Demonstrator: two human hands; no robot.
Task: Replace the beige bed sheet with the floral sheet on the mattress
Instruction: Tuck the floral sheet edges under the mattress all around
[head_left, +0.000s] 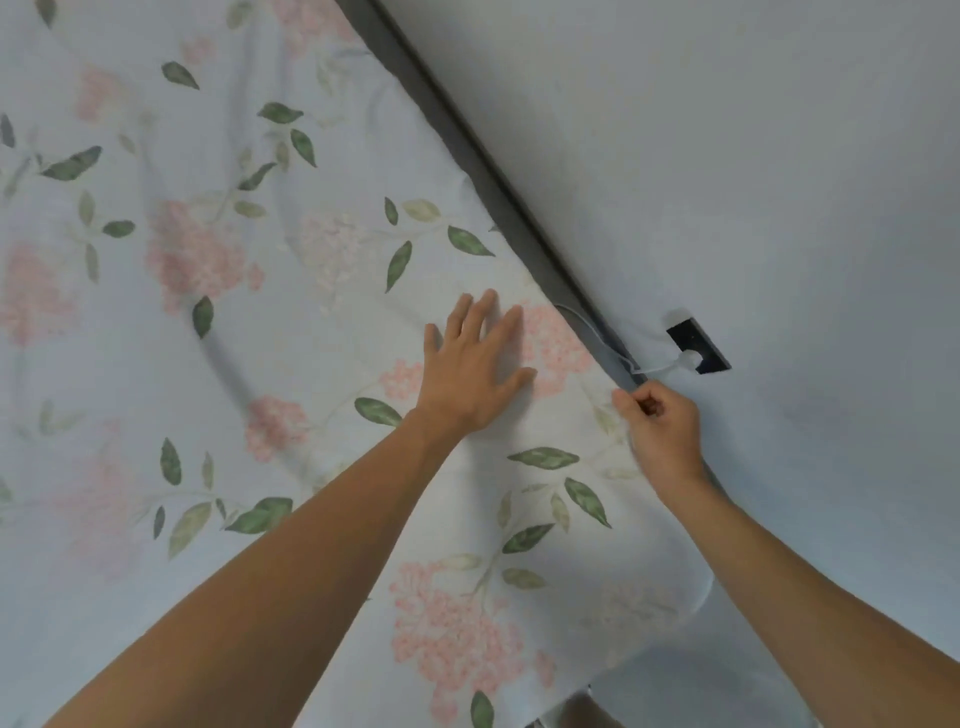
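Floral sheet — one of them, pale with pink blossom clusters and green leaves — lies spread over the mattress, covering nearly everything on the near side of the wall, with a few soft folds running across it. Two bare hands are at its far edge. One, the left hand, lies flat on the cloth with its fingers straight and slightly fanned, palm down, holding nothing, just pressing on the fabric beside a pink cluster. The other, the right hand, is curled tight at the very edge of the sheet where it meets the dark grey bed frame; thumb and forefinger seem to pinch the hem, though the cloth between them is hard to make out. One black wall socket sits on the pale wall just above that hand, with one white plug in it and a single white cable trailing down — it runs along the sheet's edge
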